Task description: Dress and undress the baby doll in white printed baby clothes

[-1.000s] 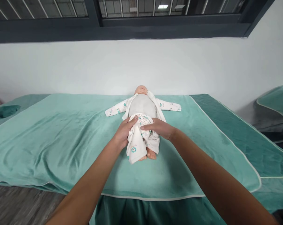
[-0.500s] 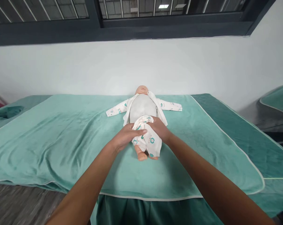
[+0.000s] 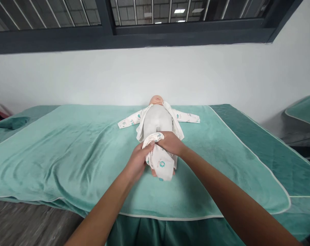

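Note:
A baby doll [image 3: 158,118] lies on its back, head toward the wall, feet toward me. Its white printed jacket [image 3: 187,117] is spread open at the front, with both sleeves stretched out sideways. Over the doll's legs, my left hand [image 3: 139,158] grips the bunched edge of white printed baby trousers [image 3: 162,165]. My right hand [image 3: 171,142] is closed at the other side of the same trousers, its fingers partly hidden in the cloth. One trouser leg hangs toward me over the doll's feet, whose edges show beside it.
A light green blanket [image 3: 75,143] covers the bed, with folds on the left. Darker green bedding [image 3: 267,150] shows at the right. Behind stands a white wall [image 3: 134,75] below a dark-framed barred window [image 3: 155,34]. Grey flooring [image 3: 24,222] appears at the lower left.
My hands have shifted slightly toward me with the trousers. The hanging trouser leg has swung left and now hides more of the doll's feet.

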Motion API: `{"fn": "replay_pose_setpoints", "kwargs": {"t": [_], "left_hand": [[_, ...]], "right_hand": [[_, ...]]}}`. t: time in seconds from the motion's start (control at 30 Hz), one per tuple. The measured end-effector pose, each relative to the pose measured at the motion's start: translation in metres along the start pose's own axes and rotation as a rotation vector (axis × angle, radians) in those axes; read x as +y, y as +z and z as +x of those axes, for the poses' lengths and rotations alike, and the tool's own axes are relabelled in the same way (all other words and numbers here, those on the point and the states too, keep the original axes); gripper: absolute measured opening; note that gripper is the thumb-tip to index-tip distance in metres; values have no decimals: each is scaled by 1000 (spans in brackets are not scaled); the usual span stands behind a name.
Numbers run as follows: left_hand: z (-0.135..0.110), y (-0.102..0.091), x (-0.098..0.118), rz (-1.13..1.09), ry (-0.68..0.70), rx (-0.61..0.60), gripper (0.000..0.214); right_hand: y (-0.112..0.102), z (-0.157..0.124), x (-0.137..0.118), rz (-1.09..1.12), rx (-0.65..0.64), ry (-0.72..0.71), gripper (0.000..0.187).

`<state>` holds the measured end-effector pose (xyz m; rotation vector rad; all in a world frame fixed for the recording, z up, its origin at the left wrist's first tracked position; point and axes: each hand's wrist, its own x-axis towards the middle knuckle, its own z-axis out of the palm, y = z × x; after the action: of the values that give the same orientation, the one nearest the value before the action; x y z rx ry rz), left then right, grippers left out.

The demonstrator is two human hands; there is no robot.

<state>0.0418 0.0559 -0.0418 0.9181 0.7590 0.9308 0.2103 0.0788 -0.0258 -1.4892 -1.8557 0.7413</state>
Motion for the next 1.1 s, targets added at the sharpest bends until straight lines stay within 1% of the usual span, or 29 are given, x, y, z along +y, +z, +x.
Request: {"fn": "replay_pose_setpoints", "kwargs": {"t": [0.1,0.2,0.3,0.4,0.47,0.53,0.6,0.7,0.8,0.87,0.97,1.1], "left_hand": [[-24,10,-11,-38,-6,39,35],[-43,23,-19,-90,12,110,35],[-58,37,-20,-148,19,179,41],[-70,49,-17,-190,-21,244,45],[-77,55,-20,-215,-44,271,46],[-82,59,-30,-225,-52,314,43],[-86,59,-47,-217,-57,378,41],[-87,53,-74,-187,-63,455,47],[-86,37,-88,-120,-32,515,48],[-84,23,-89,-53,-19,528,44],[-78,2,-81,75,-23,478,41],[-73,-15,-67,274,-35,424,45]], "right_hand": [[-2,0,-1,-186,-78,-33,13],[-3,2,0,-287,-152,-57,11],[-5,4,2,-363,-217,-94,7],[-7,6,5,-423,-277,-140,7],[-9,6,5,-435,-305,-148,7],[-12,5,5,-448,-336,-144,8],[-14,4,4,-459,-372,-140,9],[-16,3,3,-476,-408,-149,11],[-15,4,2,-516,-427,-128,13],[-14,5,0,-544,-439,-109,18],[-12,5,-3,-587,-451,-91,23],[-9,5,-7,-631,-462,-90,24]]}}
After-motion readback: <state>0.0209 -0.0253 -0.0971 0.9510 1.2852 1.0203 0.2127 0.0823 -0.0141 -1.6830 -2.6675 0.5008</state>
